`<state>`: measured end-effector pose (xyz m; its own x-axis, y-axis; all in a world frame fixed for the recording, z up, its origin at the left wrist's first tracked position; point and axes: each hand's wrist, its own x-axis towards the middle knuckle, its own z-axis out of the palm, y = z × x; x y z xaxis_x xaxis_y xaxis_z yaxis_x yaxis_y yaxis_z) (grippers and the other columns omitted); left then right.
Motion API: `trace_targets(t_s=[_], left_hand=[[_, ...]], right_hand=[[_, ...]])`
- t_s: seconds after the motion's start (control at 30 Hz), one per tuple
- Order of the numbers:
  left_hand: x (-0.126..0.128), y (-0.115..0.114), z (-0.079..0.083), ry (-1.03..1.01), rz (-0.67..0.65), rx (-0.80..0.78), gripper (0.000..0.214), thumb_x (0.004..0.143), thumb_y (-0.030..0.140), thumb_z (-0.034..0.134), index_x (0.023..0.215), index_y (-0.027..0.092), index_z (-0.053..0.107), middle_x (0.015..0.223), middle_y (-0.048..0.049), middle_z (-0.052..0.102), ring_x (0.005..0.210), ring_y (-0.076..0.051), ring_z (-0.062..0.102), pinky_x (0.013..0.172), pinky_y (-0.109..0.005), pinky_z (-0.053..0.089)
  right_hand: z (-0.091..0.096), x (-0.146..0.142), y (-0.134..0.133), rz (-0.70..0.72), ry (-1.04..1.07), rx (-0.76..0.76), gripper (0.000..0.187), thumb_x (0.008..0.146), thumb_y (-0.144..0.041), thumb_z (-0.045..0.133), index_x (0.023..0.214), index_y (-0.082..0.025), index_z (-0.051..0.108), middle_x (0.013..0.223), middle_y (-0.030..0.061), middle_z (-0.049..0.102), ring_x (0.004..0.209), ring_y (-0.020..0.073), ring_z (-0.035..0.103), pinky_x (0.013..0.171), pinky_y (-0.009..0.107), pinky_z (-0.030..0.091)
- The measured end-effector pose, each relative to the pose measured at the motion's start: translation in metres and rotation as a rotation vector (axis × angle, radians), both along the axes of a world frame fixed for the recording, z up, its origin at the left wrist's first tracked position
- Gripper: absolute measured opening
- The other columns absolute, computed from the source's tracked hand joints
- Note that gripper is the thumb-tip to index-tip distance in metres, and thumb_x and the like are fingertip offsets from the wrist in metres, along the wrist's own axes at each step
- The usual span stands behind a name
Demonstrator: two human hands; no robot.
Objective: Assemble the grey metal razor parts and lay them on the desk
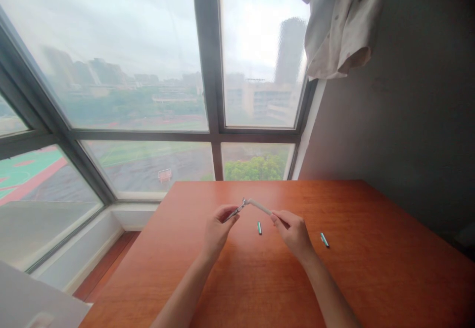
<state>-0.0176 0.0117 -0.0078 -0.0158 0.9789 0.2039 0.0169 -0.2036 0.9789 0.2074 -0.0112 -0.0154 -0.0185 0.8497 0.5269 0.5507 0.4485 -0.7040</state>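
My left hand (218,231) is closed around a slim silver-and-dark razor handle (236,211), whose forked metal end points up and to the right. Between the fingers of my right hand (293,231) is a pale, slender toothbrush (261,207), its head close to the metal end; whether they touch I cannot tell. Both are held above the brown table (245,283). On the tabletop between my hands lies a small teal, white and dark razor cartridge (259,227). A second similar cartridge (324,240) rests to the right of my right hand.
Large framed windows (148,70) stand behind the table's far edge. A light garment (341,26) hangs at the upper right, before a dark grey wall (374,120). At the lower left is a white surface (37,288) beside the table.
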Motion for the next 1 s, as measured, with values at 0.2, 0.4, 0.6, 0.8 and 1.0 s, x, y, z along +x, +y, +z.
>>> trace_targets(t_s=[0.2,0.4,0.6,0.8,1.0], left_hand=[[-0.0008,0.0018,-0.0040,0.024,-0.038,0.010,0.023,0.070,0.031,0.072,0.090,0.018,0.071,0.088,-0.0050,0.073,0.087,-0.022,0.067,0.080,-0.031,0.052],[0.0002,0.0008,-0.0030,-0.006,-0.065,0.009,0.023,0.071,0.031,0.072,0.089,0.019,0.072,0.088,-0.0054,0.072,0.088,-0.022,0.066,0.082,-0.032,0.052],[0.0013,0.0000,-0.0001,-0.033,-0.075,-0.003,0.024,0.069,0.032,0.073,0.087,0.018,0.072,0.087,-0.0057,0.072,0.089,-0.022,0.065,0.081,-0.032,0.053],[0.0005,0.0010,-0.0046,-0.024,-0.094,0.028,0.021,0.070,0.030,0.072,0.087,0.019,0.072,0.089,-0.0051,0.071,0.089,-0.021,0.065,0.082,-0.031,0.051],[-0.0017,0.0012,-0.0060,0.021,-0.121,0.074,0.019,0.074,0.028,0.069,0.090,0.019,0.072,0.092,-0.0058,0.070,0.089,-0.021,0.064,0.082,-0.030,0.050]], right_hand=[[0.0030,-0.0002,-0.0017,-0.006,0.052,-0.019,0.031,0.089,-0.039,0.049,0.089,-0.018,0.072,0.074,0.0068,0.070,0.067,0.0190,0.063,0.060,0.025,0.048],[0.0065,-0.0027,-0.0034,0.033,0.052,-0.031,0.032,0.089,-0.039,0.048,0.085,-0.017,0.072,0.068,0.0051,0.067,0.064,0.0179,0.061,0.058,0.024,0.046],[0.0066,-0.0026,-0.0039,0.002,0.059,-0.035,0.035,0.090,-0.041,0.047,0.085,-0.017,0.072,0.067,0.0052,0.067,0.064,0.0183,0.061,0.057,0.024,0.045],[0.0069,-0.0040,-0.0049,0.042,0.083,-0.042,0.034,0.089,-0.041,0.048,0.084,-0.017,0.071,0.067,0.0037,0.066,0.061,0.0168,0.060,0.055,0.023,0.043],[0.0047,-0.0017,-0.0027,0.013,0.035,-0.040,0.035,0.090,-0.041,0.046,0.082,-0.017,0.071,0.065,0.0037,0.064,0.059,0.0162,0.058,0.054,0.023,0.041]])
